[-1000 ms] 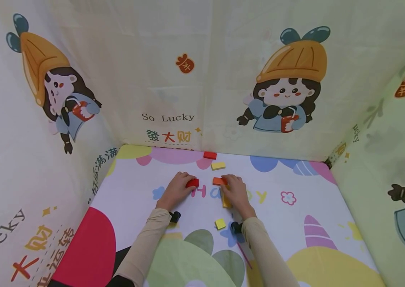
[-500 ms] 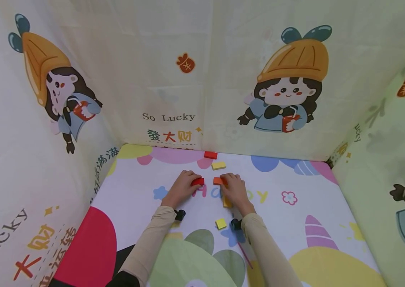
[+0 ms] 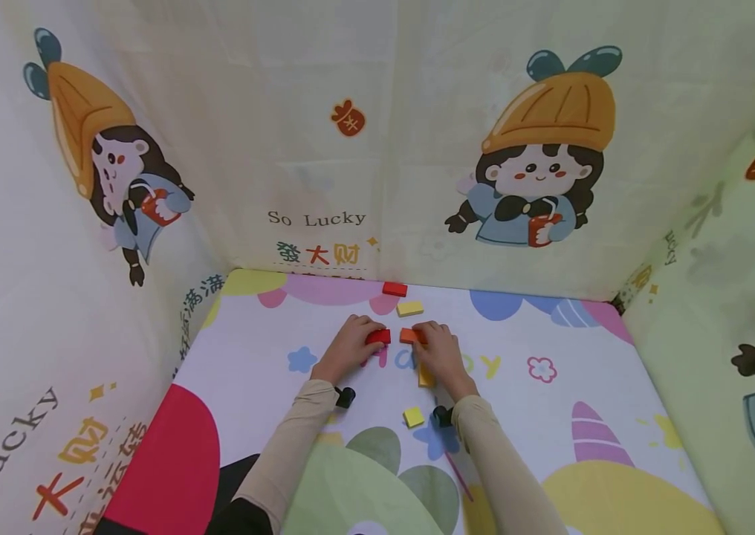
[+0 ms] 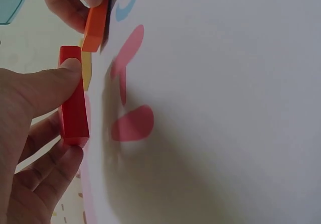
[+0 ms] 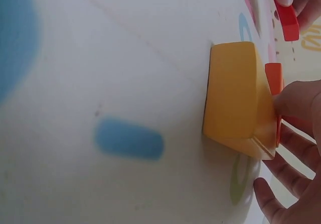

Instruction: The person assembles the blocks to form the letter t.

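Observation:
Between thumb and fingers, my left hand [image 3: 345, 355] grips a red block [image 4: 74, 106]. In the left wrist view a gap shows between this block and the tabletop. Just to its right, my right hand [image 3: 443, 358] holds an orange block [image 3: 407, 336], its thumb on the near side; a narrow gap separates the two blocks. An amber-yellow block [image 5: 233, 91] sits on the table, nearer than the orange one and partly hidden by the right hand in the head view. Whether the orange and amber blocks touch, I cannot tell.
Beyond the hands lie a pale yellow block [image 3: 409, 308] and another red block [image 3: 394, 289] near the back wall cloth [image 3: 417, 253]. A small yellow block [image 3: 414, 417] lies closer, between the forearms. Printed cloth walls enclose the back and both sides of the table.
My left hand has moved right with its red block, narrowing the gap to the orange block. The right hand stays nearly in place, still holding the orange block.

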A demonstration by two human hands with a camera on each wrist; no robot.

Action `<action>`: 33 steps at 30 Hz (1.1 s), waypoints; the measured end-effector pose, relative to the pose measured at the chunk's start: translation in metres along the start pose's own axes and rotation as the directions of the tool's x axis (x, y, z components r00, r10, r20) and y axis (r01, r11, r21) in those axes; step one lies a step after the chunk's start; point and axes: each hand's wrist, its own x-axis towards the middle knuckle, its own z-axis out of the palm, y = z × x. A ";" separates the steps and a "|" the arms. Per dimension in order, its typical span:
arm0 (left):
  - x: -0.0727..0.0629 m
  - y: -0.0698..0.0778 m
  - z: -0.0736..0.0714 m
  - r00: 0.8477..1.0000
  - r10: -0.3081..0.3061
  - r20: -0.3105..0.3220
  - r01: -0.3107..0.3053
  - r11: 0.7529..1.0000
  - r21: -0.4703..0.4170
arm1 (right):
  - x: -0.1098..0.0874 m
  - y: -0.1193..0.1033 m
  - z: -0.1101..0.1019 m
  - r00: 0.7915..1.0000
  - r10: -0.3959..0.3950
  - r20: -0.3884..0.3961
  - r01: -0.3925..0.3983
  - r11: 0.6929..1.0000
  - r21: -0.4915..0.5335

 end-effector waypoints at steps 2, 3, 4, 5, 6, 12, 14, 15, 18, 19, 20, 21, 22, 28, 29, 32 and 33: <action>0.002 0.001 0.001 1.000 0.007 -0.003 -0.007 1.000 -0.010 | 0.000 0.000 -0.001 1.000 0.001 -0.003 -0.001 1.000 0.014; 0.003 0.002 0.002 1.000 0.009 -0.001 -0.009 1.000 -0.014 | 0.000 0.001 -0.001 1.000 -0.001 -0.007 0.001 1.000 0.021; 0.004 0.003 0.002 1.000 0.011 -0.001 -0.011 1.000 -0.020 | 0.000 0.001 -0.002 1.000 -0.001 -0.011 0.001 1.000 0.026; 0.005 0.004 0.003 1.000 0.009 0.001 -0.009 1.000 -0.023 | 0.000 0.001 -0.003 1.000 0.000 -0.012 0.001 0.999 0.032; 0.005 0.005 0.003 1.000 0.007 0.003 -0.007 1.000 -0.025 | 0.000 0.002 -0.004 1.000 -0.001 -0.014 0.001 0.999 0.034; 0.012 0.012 0.008 1.000 -0.010 0.007 0.010 0.999 -0.042 | 0.001 0.006 -0.011 1.000 0.001 -0.005 -0.001 1.000 0.030; 0.014 0.013 0.011 1.000 -0.011 0.004 0.011 0.999 -0.041 | 0.000 0.007 -0.014 1.000 -0.002 -0.001 0.002 0.999 0.033; 0.015 0.013 0.013 1.000 -0.008 0.000 0.008 0.999 -0.040 | 0.000 0.008 -0.015 1.000 -0.004 0.000 0.004 0.999 0.035; 0.017 0.015 0.015 1.000 0.003 -0.003 -0.003 0.999 -0.039 | -0.001 0.010 -0.015 1.000 -0.004 -0.007 0.004 0.999 0.032; 0.018 0.016 0.016 1.000 0.006 -0.003 -0.006 0.999 -0.040 | -0.001 0.012 -0.016 1.000 -0.004 -0.010 0.005 0.999 0.033; 0.019 0.017 0.016 1.000 0.008 -0.003 -0.008 0.999 -0.044 | -0.001 0.013 -0.015 1.000 -0.006 -0.014 0.007 1.000 0.031; 0.019 0.018 0.016 1.000 0.009 -0.002 -0.009 0.999 -0.045 | -0.001 0.014 -0.015 1.000 -0.009 -0.018 0.010 1.000 0.026; 0.020 0.018 0.017 1.000 0.009 -0.002 -0.009 0.999 -0.045 | -0.001 0.016 -0.015 1.000 -0.011 -0.022 0.011 1.000 0.024; 0.024 0.021 0.021 1.000 0.009 0.008 -0.009 0.999 -0.032 | -0.003 0.021 -0.018 0.999 -0.019 -0.046 0.019 1.000 0.010; 0.024 0.022 0.022 1.000 0.009 0.010 -0.009 1.000 -0.029 | -0.004 0.022 -0.019 0.999 -0.019 -0.047 0.020 1.000 0.004; 0.026 0.023 0.024 1.000 0.010 0.014 -0.010 0.999 -0.046 | -0.005 0.024 -0.021 0.999 -0.008 -0.049 0.008 1.000 0.001; 0.027 0.024 0.025 1.000 0.012 0.014 -0.011 0.998 -0.056 | -0.006 0.025 -0.021 0.999 -0.004 -0.047 0.004 1.000 -0.001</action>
